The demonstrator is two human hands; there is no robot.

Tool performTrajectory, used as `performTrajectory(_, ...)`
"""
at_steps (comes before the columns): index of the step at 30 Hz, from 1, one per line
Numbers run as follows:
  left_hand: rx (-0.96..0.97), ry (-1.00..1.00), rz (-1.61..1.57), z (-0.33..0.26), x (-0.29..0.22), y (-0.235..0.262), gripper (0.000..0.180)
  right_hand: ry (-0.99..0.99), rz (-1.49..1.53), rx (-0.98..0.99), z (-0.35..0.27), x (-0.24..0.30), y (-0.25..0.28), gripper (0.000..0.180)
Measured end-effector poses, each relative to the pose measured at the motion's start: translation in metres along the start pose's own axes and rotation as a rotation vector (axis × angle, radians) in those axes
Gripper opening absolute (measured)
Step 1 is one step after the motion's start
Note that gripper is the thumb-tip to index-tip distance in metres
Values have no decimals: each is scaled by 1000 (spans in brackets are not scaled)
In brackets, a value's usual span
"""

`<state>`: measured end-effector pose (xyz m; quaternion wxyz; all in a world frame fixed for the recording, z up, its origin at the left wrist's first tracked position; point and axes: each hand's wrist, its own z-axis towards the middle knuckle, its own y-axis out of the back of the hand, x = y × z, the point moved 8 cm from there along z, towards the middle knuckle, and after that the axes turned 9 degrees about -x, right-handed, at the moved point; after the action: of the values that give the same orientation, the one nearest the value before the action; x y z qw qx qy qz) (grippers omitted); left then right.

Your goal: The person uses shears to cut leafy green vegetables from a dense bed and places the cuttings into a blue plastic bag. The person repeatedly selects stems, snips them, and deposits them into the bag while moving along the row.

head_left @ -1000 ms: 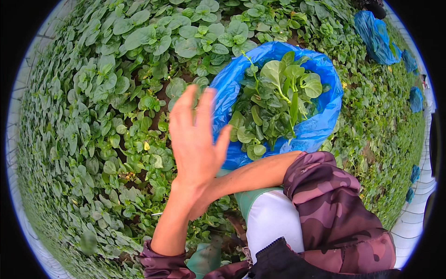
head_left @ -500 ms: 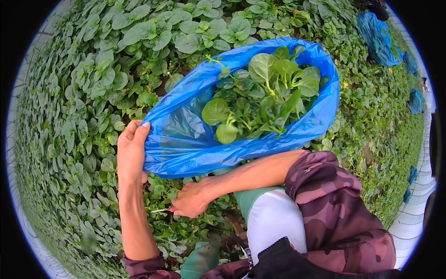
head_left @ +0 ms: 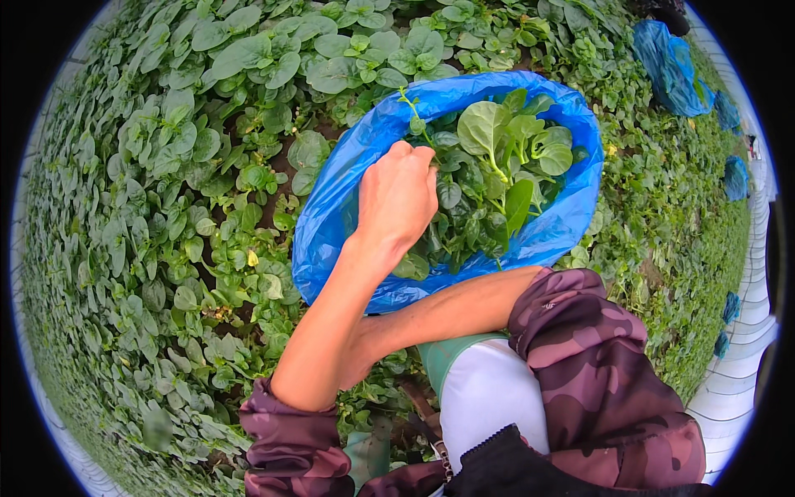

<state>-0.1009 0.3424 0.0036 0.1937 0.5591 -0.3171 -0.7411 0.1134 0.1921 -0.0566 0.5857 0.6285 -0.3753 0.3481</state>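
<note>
In the head view, the left hand point(head_left: 399, 199) is seen curled shut on a bunch of leaves point(head_left: 431, 132) over the mouth of the blue bag point(head_left: 348, 224). Half a second earlier that hand was laid flat on the bag's left wall, so it has been lifted from the wall to the greens point(head_left: 497, 174). The bag is thus no longer steadied by it, and picked leaves appear to be going in. The bag is set among the growing plants point(head_left: 190, 166), just ahead of the knee. The right hand is hidden behind the left forearm, so its grip cannot be told. More blue bags point(head_left: 671, 66) lie well apart, at the far right
</note>
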Motion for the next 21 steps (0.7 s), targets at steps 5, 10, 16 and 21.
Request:
performTrajectory(5,88,65,135,0,15,-28,17,64,-10,38,6,-5,-22,19)
performTrajectory(10,-76,27,-52,-2,14,-18,12,20,78,34,5,-9,-19,16)
performTrajectory(16,-342,78,-592,-35,5,105,8,-203,101,40,-12,3,27,31)
performTrajectory(21,-345,98,937,-57,81,215,9,-252,123,17,-12,-8,11,48)
